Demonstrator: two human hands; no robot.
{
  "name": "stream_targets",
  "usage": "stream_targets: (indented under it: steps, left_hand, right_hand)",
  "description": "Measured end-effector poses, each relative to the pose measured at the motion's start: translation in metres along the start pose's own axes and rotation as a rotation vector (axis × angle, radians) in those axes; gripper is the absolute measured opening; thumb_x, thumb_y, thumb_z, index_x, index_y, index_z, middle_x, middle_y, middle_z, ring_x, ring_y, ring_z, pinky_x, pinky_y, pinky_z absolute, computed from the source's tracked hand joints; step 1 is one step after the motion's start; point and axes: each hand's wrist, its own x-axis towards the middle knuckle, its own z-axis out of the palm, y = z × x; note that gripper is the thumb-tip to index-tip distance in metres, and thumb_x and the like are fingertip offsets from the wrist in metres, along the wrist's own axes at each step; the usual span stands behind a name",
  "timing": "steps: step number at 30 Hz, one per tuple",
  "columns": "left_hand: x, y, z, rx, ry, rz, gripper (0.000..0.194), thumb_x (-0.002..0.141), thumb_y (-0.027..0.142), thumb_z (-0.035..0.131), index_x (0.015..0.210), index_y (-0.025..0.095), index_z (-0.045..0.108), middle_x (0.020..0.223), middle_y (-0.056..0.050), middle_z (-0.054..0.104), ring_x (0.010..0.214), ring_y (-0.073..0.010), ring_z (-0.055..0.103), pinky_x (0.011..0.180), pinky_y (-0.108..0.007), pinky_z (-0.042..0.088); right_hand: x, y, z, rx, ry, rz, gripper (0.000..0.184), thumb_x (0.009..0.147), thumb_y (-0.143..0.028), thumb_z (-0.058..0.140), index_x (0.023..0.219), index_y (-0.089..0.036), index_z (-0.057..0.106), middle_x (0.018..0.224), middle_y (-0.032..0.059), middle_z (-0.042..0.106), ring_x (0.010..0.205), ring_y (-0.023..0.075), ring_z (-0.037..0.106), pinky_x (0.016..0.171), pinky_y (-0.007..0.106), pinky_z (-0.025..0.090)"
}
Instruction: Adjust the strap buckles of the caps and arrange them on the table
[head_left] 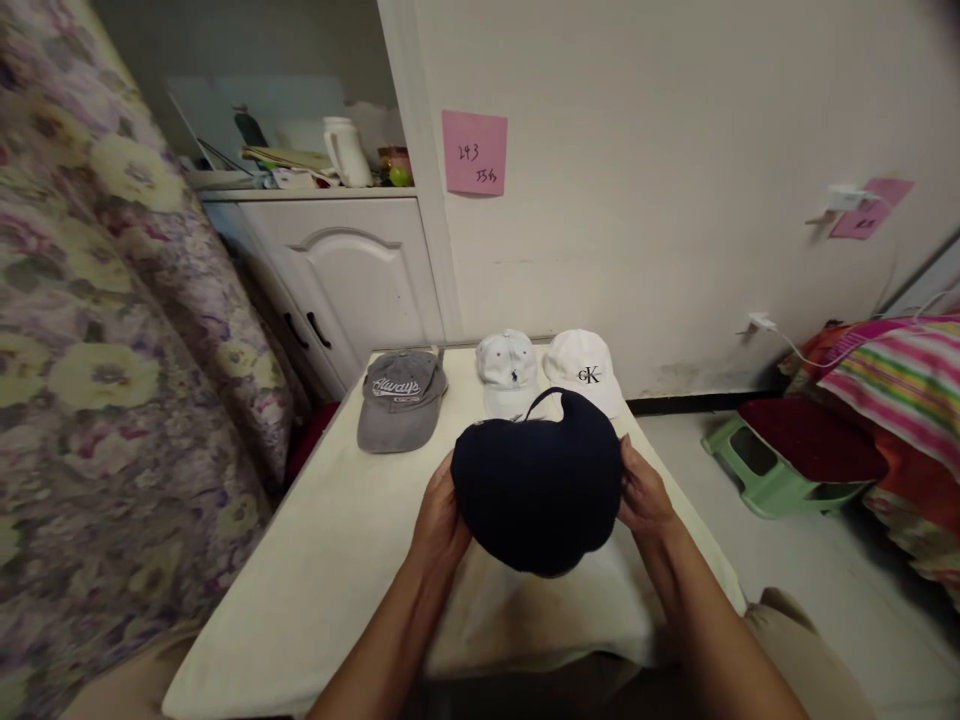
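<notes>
A dark navy cap (536,482) is held above the white table (330,560), its back strap loop sticking up at the far side. My left hand (439,520) grips the cap's left edge and my right hand (643,495) grips its right edge, fingers curled under the cloth. Beyond it, in a row along the table's far edge, lie a grey cap with white lettering (400,398), a white cap with a small dark logo (508,370) and a white cap with black letters (583,372).
A floral curtain (97,350) hangs close on the left. A white cabinet (341,275) with clutter on top stands behind the table. A pink note (474,152) is on the wall. A green stool (772,460) and striped bedding (900,380) are at the right.
</notes>
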Motion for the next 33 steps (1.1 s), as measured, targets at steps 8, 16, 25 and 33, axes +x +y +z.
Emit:
stream_targets:
  steps: [8, 16, 25, 33]
  left_hand:
    - [-0.007, 0.018, 0.0, 0.082, -0.014, 0.183, 0.024, 0.076, 0.037, 0.08, 0.078, 0.016, 0.068, 0.067, 0.002, 0.065, 0.061, -0.015, 0.062, 0.062, -0.026, 0.05]
    - [-0.026, 0.03, -0.008, 0.204, -0.188, 0.004, 0.037, 0.064, 0.043, 0.086, 0.068, 0.016, 0.061, 0.057, 0.002, 0.055, 0.047, -0.0095, 0.044, 0.045, -0.02, 0.032]
    - [-0.044, 0.058, -0.002, 0.373, -0.327, -0.082, 0.023, 0.068, 0.032, 0.084, 0.076, 0.014, 0.071, 0.062, -0.004, 0.061, 0.053, -0.0142, 0.051, 0.05, -0.024, 0.036]
    - [-0.037, 0.056, 0.007, 0.339, -0.267, 0.032, 0.023, 0.065, 0.031, 0.085, 0.077, 0.016, 0.073, 0.068, -0.003, 0.068, 0.056, -0.015, 0.057, 0.053, -0.024, 0.041]
  right_hand:
    - [-0.008, -0.018, 0.005, 0.053, 0.032, -0.142, 0.046, 0.064, -0.065, 0.076, 0.084, -0.024, 0.073, 0.084, 0.0075, 0.075, 0.094, 0.0324, 0.07, 0.085, 0.044, 0.057]
    - [-0.012, -0.026, -0.01, -0.082, -0.252, 0.02, 0.041, 0.06, -0.055, 0.082, 0.064, -0.018, 0.065, 0.052, -0.0007, 0.053, 0.043, 0.0109, 0.041, 0.041, 0.023, 0.032]
    - [-0.025, -0.049, -0.016, -0.085, -0.37, 0.065, 0.038, 0.061, -0.048, 0.084, 0.068, -0.019, 0.061, 0.056, -0.0023, 0.051, 0.047, 0.0102, 0.039, 0.045, 0.022, 0.031]
    - [-0.023, -0.044, -0.009, -0.054, -0.334, -0.167, 0.027, 0.069, -0.041, 0.083, 0.075, -0.019, 0.067, 0.063, -0.0009, 0.054, 0.053, 0.0125, 0.045, 0.051, 0.025, 0.036]
